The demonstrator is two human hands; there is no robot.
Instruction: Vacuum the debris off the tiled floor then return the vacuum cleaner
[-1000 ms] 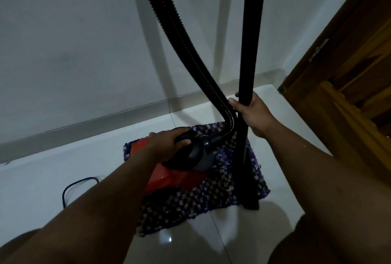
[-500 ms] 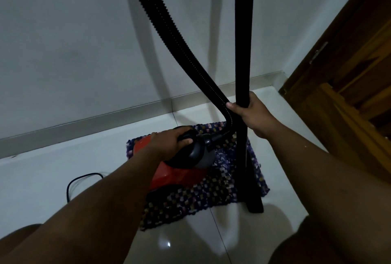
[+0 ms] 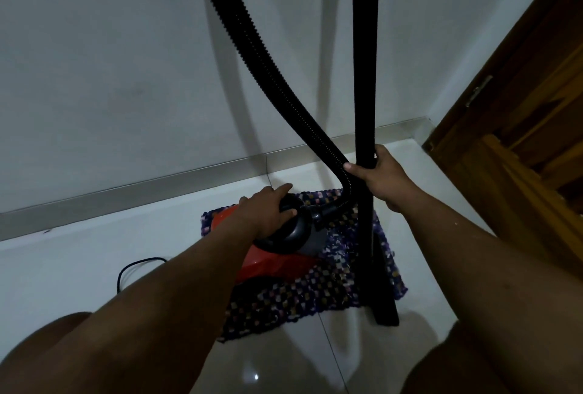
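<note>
Vacuum cleaner (image 3: 277, 262), a red canister with a dark handle on top, sits on the patchwork mat (image 3: 315, 295) near the wall, at the centre of the view. At about 10 o'clock from the canister's middle the left hand (image 3: 268, 210) rests over the handle, fingers curled loosely around it with the forefinger lifted, likely steadying the body so it settles squarely on the mat. At 1 o'clock the right hand (image 3: 383, 177) is wrapped around the upright black wand (image 3: 364, 78), keeping it vertical with its nozzle (image 3: 385, 305) planted at the mat's 4 o'clock edge. The ribbed hose (image 3: 252, 33) arcs down from 12 o'clock to the canister's front. A power cord (image 3: 132, 270) loops on the white tiled floor (image 3: 79, 267) at 9 o'clock. No debris shows; this looks like the putting-away step.
</note>
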